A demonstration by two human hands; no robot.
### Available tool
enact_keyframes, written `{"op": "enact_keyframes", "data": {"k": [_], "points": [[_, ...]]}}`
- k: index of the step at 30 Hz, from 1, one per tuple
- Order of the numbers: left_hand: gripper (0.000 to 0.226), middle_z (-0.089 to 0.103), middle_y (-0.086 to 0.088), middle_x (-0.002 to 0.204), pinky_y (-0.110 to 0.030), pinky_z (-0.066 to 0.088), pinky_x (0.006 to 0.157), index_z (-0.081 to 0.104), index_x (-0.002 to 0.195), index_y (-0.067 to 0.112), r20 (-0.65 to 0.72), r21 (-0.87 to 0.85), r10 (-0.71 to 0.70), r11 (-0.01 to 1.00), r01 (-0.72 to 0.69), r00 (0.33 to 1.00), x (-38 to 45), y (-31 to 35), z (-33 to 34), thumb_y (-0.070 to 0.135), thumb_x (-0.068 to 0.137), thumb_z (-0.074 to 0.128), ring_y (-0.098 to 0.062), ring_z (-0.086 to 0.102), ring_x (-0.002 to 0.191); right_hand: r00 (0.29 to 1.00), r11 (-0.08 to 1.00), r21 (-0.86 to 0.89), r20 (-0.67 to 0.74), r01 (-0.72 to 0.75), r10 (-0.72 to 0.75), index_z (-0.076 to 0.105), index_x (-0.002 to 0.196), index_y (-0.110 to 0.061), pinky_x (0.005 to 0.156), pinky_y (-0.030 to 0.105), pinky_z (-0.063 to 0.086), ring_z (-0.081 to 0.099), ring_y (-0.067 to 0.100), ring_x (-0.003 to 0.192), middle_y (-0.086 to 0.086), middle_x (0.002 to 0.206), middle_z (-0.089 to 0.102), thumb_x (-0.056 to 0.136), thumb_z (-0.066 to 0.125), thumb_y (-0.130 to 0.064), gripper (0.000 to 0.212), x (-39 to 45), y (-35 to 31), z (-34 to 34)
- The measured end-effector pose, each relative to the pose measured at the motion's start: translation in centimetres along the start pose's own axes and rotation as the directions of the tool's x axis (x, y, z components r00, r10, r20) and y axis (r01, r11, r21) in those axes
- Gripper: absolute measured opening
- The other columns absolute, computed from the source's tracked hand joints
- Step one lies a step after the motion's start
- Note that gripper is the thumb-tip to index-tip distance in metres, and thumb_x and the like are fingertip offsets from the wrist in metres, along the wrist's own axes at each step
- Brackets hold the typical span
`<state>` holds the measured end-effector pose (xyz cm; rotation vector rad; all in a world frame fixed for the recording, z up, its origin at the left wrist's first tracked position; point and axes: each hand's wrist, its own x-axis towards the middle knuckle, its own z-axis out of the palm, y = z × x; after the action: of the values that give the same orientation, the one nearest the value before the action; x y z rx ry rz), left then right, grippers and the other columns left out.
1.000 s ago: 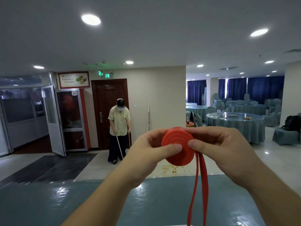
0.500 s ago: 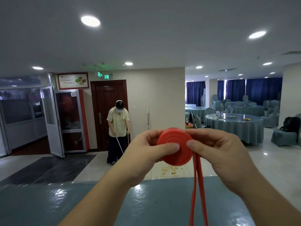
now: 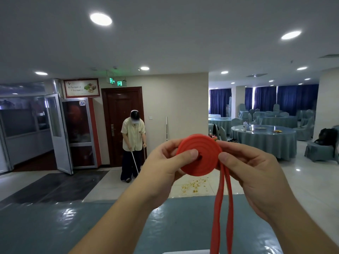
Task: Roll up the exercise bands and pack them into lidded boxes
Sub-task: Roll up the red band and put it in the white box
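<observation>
band mostly rolled, tail still loose

at centre frame, the left hand (image 3: 163,173) pinches the red band coil (image 3: 200,154), thumb on its face. the right hand (image 3: 256,173) grips the coil's right edge. 2 unrolled strands (image 3: 222,208) hang to the bottom edge, so rolling looks unfinished. no box shows clearly; packing remains.

Recessed ceiling lights (image 3: 100,19) glow over a banquet hall, where round tables (image 3: 263,139) in blue-grey cloths and blue curtains (image 3: 295,99) fill the right of the frame. At centre left, a person (image 3: 133,143) stands before a dark wooden door (image 3: 122,123) under a green exit sign (image 3: 116,81); crumbs (image 3: 194,186) litter the pale tiled floor (image 3: 311,189).
</observation>
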<state>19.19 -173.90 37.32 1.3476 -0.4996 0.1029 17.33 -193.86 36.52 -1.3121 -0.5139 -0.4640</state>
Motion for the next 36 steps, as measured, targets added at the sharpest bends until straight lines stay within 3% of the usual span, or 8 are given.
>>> {"op": "enact_keyframes", "data": {"k": [2, 8, 14, 20, 25, 30, 34, 36], "points": [[0.051, 0.077, -0.015, 0.112, -0.032, 0.060, 0.083, 0.066, 0.125, 0.005, -0.016, -0.024, -0.015, 1.000, 0.014, 1.000, -0.1, -0.4, 0.0, 0.013, 0.079, 0.086, -0.028, 0.076, 0.101, 1.000, 1.000, -0.018, 0.023, -0.010, 0.010, 0.080, 0.104, -0.017, 0.083, 0.027, 0.063, 0.080, 0.025, 0.093, 0.008, 0.098, 0.082, 0.072, 0.074, -0.015, 0.032, 0.0, -0.1, -0.1], [0.051, 0.078, -0.010, 0.112, -0.033, 0.061, 0.083, 0.071, 0.125, 0.013, 0.084, 0.218, -0.063, 0.975, 0.044, 0.994, 0.0, 0.5, -0.8, 0.018, 0.076, 0.085, -0.028, 0.076, 0.103, 0.999, 0.993, -0.119, 0.036, 0.008, -0.004, 0.082, 0.100, -0.020, 0.086, 0.025, 0.062, 0.080, 0.019, 0.091, 0.002, 0.094, 0.083, 0.073, 0.076, -0.019, 0.028, -0.1, -0.1, 0.0], [0.050, 0.077, -0.015, 0.114, -0.038, 0.058, 0.088, 0.068, 0.127, 0.009, 0.009, 0.009, -0.014, 1.000, 0.014, 1.000, -0.5, -1.2, -0.3, 0.015, 0.079, 0.083, -0.028, 0.075, 0.103, 0.998, 0.999, -0.054, 0.060, -0.006, 0.009, 0.078, 0.112, -0.020, 0.088, 0.025, 0.061, 0.079, 0.019, 0.098, 0.003, 0.103, 0.082, 0.073, 0.075, -0.016, 0.039, -0.6, 0.3, 0.0], [0.039, 0.078, -0.010, 0.113, -0.036, 0.061, 0.088, 0.070, 0.124, 0.013, 0.107, 0.279, -0.078, 0.959, 0.046, 0.991, -0.4, 0.3, -1.1, 0.012, 0.086, 0.081, -0.029, 0.075, 0.106, 0.987, 0.975, -0.222, 0.158, 0.010, 0.026, 0.083, 0.104, -0.024, 0.082, 0.019, 0.060, 0.079, 0.016, 0.092, -0.001, 0.097, 0.083, 0.075, 0.077, -0.021, 0.029, 0.3, -0.5, -0.4], [0.048, 0.077, -0.012, 0.113, -0.039, 0.062, 0.089, 0.067, 0.126, 0.010, 0.026, 0.090, -0.014, 0.996, 0.012, 1.000, -0.5, -0.2, -0.7, 0.015, 0.083, 0.086, -0.030, 0.075, 0.105, 0.995, 0.998, -0.066, 0.092, -0.016, 0.023, 0.079, 0.112, -0.019, 0.086, 0.025, 0.062, 0.079, 0.020, 0.099, 0.005, 0.105, 0.082, 0.071, 0.076, -0.016, 0.041, 0.2, 0.5, -0.4], [0.041, 0.079, -0.007, 0.108, -0.029, 0.060, 0.084, 0.070, 0.123, 0.015, 0.060, 0.232, -0.045, 0.972, 0.030, 0.997, -0.5, 0.7, -0.6, 0.015, 0.084, 0.081, -0.025, 0.076, 0.102, 0.991, 0.985, -0.170, 0.137, 0.013, 0.010, 0.079, 0.112, -0.018, 0.083, 0.018, 0.060, 0.079, 0.016, 0.097, -0.001, 0.101, 0.082, 0.073, 0.076, -0.016, 0.040, 0.4, -0.1, -0.5], [0.046, 0.078, -0.011, 0.109, -0.034, 0.061, 0.082, 0.071, 0.121, 0.012, 0.040, 0.116, -0.024, 0.993, 0.019, 0.999, -0.3, 0.7, -0.6, 0.018, 0.079, 0.087, -0.028, 0.076, 0.099, 0.995, 0.990, -0.136, 0.101, 0.032, -0.019, 0.079, 0.112, -0.019, 0.084, 0.021, 0.061, 0.079, 0.016, 0.096, 0.000, 0.102, 0.082, 0.070, 0.077, -0.017, 0.041, 0.4, -0.3, -0.3], [0.045, 0.077, -0.011, 0.108, -0.029, 0.060, 0.077, 0.070, 0.121, 0.011, 0.044, 0.088, -0.047, 0.995, 0.043, 0.998, -0.5, 0.4, -0.5, 0.018, 0.080, 0.087, -0.025, 0.077, 0.096, 0.992, 0.986, -0.163, 0.122, 0.037, -0.017, 0.080, 0.112, -0.020, 0.085, 0.022, 0.061, 0.079, 0.017, 0.096, 0.000, 0.102, 0.082, 0.071, 0.078, -0.017, 0.041, 0.6, -0.6, -0.4]]}}
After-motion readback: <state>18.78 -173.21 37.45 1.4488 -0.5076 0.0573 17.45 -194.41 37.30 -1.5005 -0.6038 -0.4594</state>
